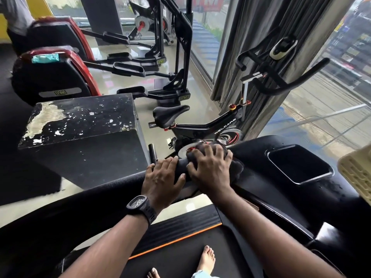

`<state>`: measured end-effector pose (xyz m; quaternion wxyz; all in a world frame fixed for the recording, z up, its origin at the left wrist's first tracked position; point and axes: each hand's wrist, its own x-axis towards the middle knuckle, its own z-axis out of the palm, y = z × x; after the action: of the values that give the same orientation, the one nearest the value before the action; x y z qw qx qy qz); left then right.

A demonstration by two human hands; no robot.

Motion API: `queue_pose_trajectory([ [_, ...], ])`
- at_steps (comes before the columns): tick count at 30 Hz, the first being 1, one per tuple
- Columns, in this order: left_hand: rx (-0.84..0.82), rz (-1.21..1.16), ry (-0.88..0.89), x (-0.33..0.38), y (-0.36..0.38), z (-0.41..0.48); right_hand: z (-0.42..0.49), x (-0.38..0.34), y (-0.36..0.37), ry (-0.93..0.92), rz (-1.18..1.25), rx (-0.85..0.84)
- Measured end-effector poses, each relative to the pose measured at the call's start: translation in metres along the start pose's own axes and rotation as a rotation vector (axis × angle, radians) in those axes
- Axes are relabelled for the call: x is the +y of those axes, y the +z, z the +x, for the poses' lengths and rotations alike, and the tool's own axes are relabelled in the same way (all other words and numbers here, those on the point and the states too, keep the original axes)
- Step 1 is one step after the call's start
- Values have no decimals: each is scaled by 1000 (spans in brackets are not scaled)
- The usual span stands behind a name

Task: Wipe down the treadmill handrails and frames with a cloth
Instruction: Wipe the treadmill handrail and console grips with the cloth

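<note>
The black treadmill handrail (80,205) runs from lower left up to the console (261,151). My right hand (210,167) presses a dark cloth (236,167) onto the rail where it meets the console, fingers spread over the bunched fabric. Just to its left, my left hand (160,181), with a black watch on the wrist, lies flat on the same rail with fingers apart, holding nothing. The treadmill belt (180,255) with an orange edge stripe lies below, and my bare feet stand on it.
A worn black box (84,125) stands left of the rail. A black spin bike (200,125) is just beyond the rail by the curtain and window. Red and black elliptical machines (56,77) fill the back left, where a person stands. A cream perforated object (359,173) juts in at right.
</note>
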<state>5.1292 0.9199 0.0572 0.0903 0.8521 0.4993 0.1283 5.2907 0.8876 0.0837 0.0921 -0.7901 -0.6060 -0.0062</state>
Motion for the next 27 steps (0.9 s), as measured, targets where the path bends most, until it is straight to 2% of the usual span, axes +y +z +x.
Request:
queue_pose_trajectory([
  [3,-3,1,4,1,-1,0,33,8,-10,-177,5,-147],
  [4,-6,8,7,1,-1,0,46,12,-17,-176,0,-217],
  [6,-12,12,7,2,-2,1,62,23,-24,-61,-16,-287],
  [9,-25,12,7,1,-3,1,42,25,-18,126,-55,-148],
  [12,-21,7,3,2,-3,2,5,6,-2,57,-18,27],
  [16,-22,7,3,4,-3,2,29,10,-11,-161,26,-136],
  [17,-25,11,6,5,-3,2,41,15,-17,-155,19,-201],
  [19,-30,18,14,7,-4,3,59,27,-24,-20,9,-270],
  [21,-43,19,23,10,-4,5,54,33,-22,158,6,-228],
  [22,-48,19,25,11,-3,6,43,30,-18,191,-8,-168],
  [25,-63,16,30,14,-3,11,6,11,-1,128,-1,22],
  [27,-71,9,34,16,-3,12,5,8,0,27,26,14],
])
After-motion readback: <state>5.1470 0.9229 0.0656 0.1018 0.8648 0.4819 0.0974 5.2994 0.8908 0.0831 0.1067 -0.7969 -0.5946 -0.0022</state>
